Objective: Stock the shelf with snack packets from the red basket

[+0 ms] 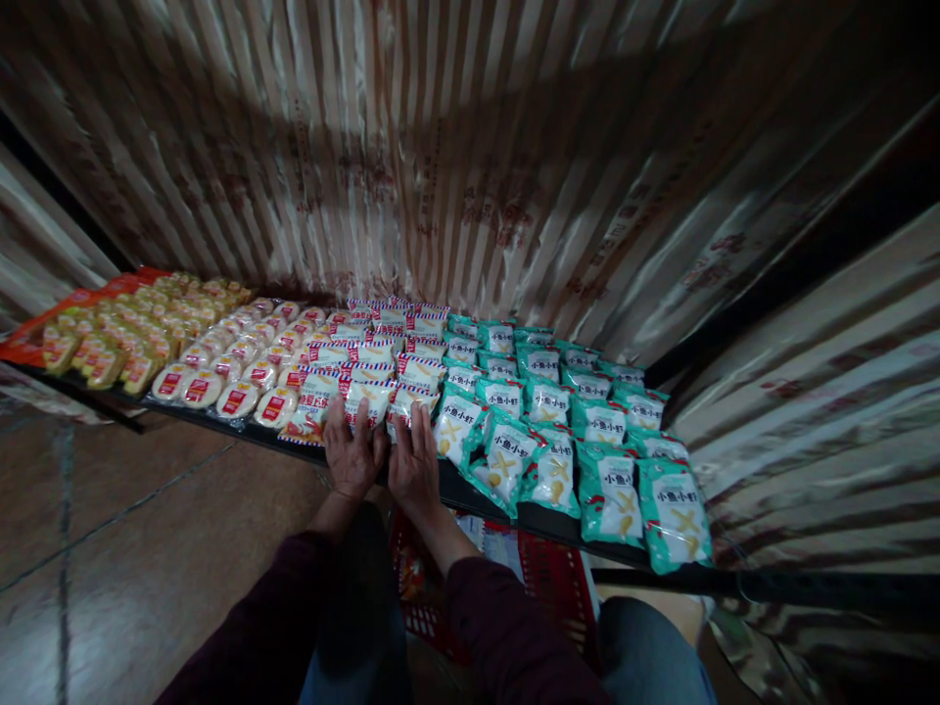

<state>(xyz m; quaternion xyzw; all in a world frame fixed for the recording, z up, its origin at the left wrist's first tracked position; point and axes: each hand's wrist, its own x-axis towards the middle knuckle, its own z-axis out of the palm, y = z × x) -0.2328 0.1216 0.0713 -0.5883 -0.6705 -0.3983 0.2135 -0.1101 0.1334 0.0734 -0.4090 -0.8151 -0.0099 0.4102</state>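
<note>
Both my hands rest against the front of the white snack bags (369, 394) with red lettering and striped edges, near the middle of a dark shelf (470, 493). My left hand (353, 448) lies flat on the bags with its fingers stretched out. Just right of it, my right hand (413, 458) has its fingers extended upward over another white bag (420, 370). Neither hand is wrapped round a bag. Teal and white snack bags (508, 455) stand in rows beside my right hand. Round, clear-wrapped white packs (236, 399) sit to the left of my left hand.
Yellow packs (139, 367) and an orange bag (29, 338) occupy the shelf's left end. A pleated curtain (411, 186) hangs behind the shelf. A dark metal bar (793, 587) runs at the right. Below the shelf is a red printed bag (558, 578) over a tiled floor (147, 548).
</note>
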